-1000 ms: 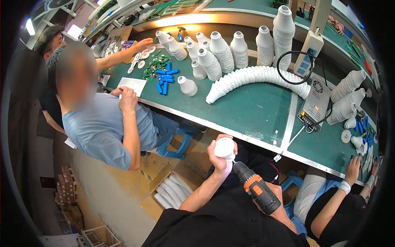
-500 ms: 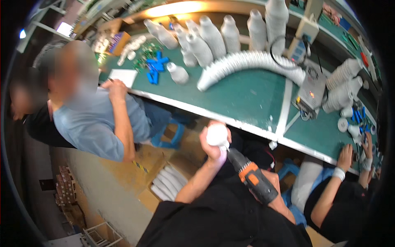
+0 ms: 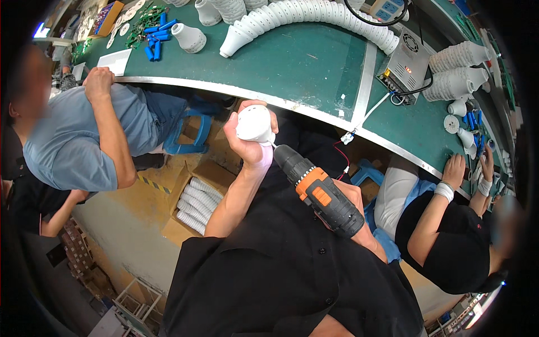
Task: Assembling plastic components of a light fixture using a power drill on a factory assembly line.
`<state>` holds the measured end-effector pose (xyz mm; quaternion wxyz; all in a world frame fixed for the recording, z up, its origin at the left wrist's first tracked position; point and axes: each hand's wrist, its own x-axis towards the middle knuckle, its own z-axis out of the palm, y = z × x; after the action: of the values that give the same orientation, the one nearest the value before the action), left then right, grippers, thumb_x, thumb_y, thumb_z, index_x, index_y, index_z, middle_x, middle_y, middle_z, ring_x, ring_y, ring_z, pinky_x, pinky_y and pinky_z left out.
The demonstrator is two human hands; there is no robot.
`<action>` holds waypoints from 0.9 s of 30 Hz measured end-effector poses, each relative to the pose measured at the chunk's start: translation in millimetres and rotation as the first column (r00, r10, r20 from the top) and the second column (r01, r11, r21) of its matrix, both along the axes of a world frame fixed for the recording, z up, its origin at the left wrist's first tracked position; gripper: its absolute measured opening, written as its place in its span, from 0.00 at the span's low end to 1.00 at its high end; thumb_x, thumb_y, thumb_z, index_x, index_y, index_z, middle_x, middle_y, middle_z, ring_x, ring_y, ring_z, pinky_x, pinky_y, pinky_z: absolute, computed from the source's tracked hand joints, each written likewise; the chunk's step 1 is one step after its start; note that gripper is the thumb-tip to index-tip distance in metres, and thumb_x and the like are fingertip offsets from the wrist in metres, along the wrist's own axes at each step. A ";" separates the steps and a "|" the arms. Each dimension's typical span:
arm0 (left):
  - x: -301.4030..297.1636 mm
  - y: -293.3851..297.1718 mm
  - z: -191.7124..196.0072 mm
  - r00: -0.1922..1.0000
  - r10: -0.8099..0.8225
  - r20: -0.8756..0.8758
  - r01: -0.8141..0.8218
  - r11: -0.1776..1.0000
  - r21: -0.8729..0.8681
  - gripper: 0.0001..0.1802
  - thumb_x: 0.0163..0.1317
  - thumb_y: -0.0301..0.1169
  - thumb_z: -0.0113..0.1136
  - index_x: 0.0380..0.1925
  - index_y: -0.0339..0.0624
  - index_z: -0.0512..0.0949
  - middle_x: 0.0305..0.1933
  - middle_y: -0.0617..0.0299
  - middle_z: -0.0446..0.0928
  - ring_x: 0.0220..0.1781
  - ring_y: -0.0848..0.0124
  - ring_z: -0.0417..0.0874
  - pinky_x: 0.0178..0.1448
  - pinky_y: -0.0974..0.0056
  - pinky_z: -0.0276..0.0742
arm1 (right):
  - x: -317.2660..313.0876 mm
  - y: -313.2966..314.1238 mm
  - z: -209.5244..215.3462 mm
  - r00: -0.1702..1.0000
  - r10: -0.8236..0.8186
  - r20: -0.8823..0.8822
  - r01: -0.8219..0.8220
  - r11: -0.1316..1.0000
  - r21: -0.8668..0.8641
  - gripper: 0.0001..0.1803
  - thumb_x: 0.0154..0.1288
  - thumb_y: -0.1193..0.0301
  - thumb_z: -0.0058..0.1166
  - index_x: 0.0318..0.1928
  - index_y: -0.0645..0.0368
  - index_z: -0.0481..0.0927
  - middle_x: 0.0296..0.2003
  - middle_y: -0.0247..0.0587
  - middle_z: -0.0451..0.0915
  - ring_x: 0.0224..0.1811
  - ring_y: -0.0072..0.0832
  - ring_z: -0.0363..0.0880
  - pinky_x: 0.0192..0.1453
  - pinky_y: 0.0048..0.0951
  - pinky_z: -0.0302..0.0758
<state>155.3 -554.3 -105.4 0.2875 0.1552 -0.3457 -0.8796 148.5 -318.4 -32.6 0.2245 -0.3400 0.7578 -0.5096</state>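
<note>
My left hand [image 3: 240,143] is wrapped round a white plastic lamp housing [image 3: 254,122], its rounded wide side facing up. In my right hand [image 3: 355,197] is a black and orange cordless drill [image 3: 320,194], pointing up and left. Its bit reaches the lower right rim of the housing; whether it touches a screw there is too small to tell. Both hands are in front of the bench edge, above my lap. The drill body hides most of my right fingers.
On the green bench [image 3: 292,73] lie a curved stack of white housings [image 3: 303,25], a single housing [image 3: 188,38], blue cylinders [image 3: 157,39] and a metal power supply [image 3: 407,67]. A carton [image 3: 174,216] of stacked housings stands at lower left. Co-workers sit on both sides.
My view has shifted, so the bench sits higher in the picture. The housing and drill appear farther up and left, with both grips kept and the bit still at the rim.
</note>
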 end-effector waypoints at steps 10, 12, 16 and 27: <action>-6.4 6.2 7.0 0.997 0.039 0.070 -0.040 0.999 0.013 0.33 0.68 0.55 0.35 0.41 0.33 0.75 0.18 0.54 0.73 0.20 0.66 0.72 0.26 0.65 0.65 | 0.0 -0.6 1.3 1.000 -0.028 -0.012 0.028 1.000 0.000 0.10 0.52 0.76 0.65 0.35 0.67 0.81 0.26 0.46 0.79 0.26 0.42 0.82 0.29 0.34 0.76; -2.6 3.4 6.9 0.996 0.050 0.073 -0.050 0.999 -0.001 0.32 0.68 0.55 0.35 0.41 0.33 0.75 0.17 0.54 0.73 0.20 0.66 0.72 0.26 0.65 0.65 | 0.2 -2.6 0.5 1.000 -0.019 0.009 0.019 1.000 -0.020 0.11 0.52 0.75 0.65 0.36 0.67 0.81 0.27 0.46 0.80 0.26 0.42 0.83 0.30 0.33 0.76; -1.8 2.1 6.7 0.995 0.054 0.088 -0.056 0.998 0.016 0.32 0.68 0.55 0.35 0.41 0.33 0.75 0.17 0.54 0.72 0.20 0.66 0.72 0.26 0.65 0.65 | 0.2 -2.8 -1.6 1.000 -0.011 0.008 0.011 1.000 -0.010 0.11 0.52 0.76 0.65 0.36 0.67 0.82 0.27 0.46 0.81 0.27 0.42 0.83 0.30 0.33 0.77; -3.4 5.4 7.7 0.999 0.006 0.032 -0.006 1.000 0.000 0.33 0.69 0.53 0.31 0.41 0.32 0.74 0.18 0.51 0.71 0.20 0.64 0.71 0.27 0.63 0.67 | -0.6 -4.7 6.9 1.000 -0.003 0.010 0.002 1.000 0.011 0.10 0.53 0.78 0.64 0.38 0.66 0.82 0.30 0.47 0.82 0.30 0.42 0.84 0.34 0.33 0.77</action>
<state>151.9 -548.8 -97.7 0.2847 0.1703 -0.3497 -0.8762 147.8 -323.2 -25.8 0.2298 -0.3352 0.7600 -0.5072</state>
